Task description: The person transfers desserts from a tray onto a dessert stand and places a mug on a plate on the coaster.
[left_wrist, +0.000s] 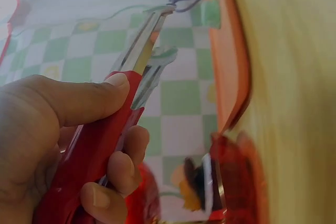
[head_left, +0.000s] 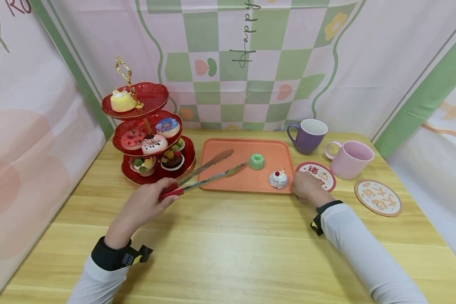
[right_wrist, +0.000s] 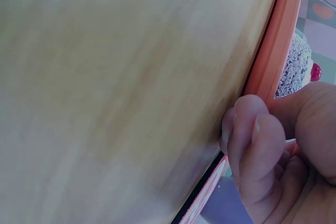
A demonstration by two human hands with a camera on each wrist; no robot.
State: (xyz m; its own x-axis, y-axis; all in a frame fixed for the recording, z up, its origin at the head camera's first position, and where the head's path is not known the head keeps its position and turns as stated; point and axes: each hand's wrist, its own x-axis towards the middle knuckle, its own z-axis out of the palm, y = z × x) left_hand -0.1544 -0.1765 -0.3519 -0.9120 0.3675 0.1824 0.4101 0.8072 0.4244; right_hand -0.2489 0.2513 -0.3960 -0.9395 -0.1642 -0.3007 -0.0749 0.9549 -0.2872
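My left hand (head_left: 144, 209) grips the red handles of a pair of metal tongs (left_wrist: 86, 156), its thumb along one side and fingers curled round the other. The tongs' two arms are spread apart, and their tips hang over the orange tray (head_left: 228, 181). At the tray's front right corner, my right hand (head_left: 308, 185) pinches the rim; the right wrist view shows the curled fingers (right_wrist: 247, 129) against that edge. On the tray are a green ring-shaped cake (head_left: 256, 161) and a white speckled cake (head_left: 278, 180) with a red berry.
A three-tier red stand (head_left: 152, 99) with several donuts and cupcakes stands at the left. To the right of the tray are a purple mug (head_left: 309, 137), a pink mug (head_left: 351, 162) and two round coasters, one red-rimmed (head_left: 328, 179), one orange-rimmed (head_left: 378, 197).
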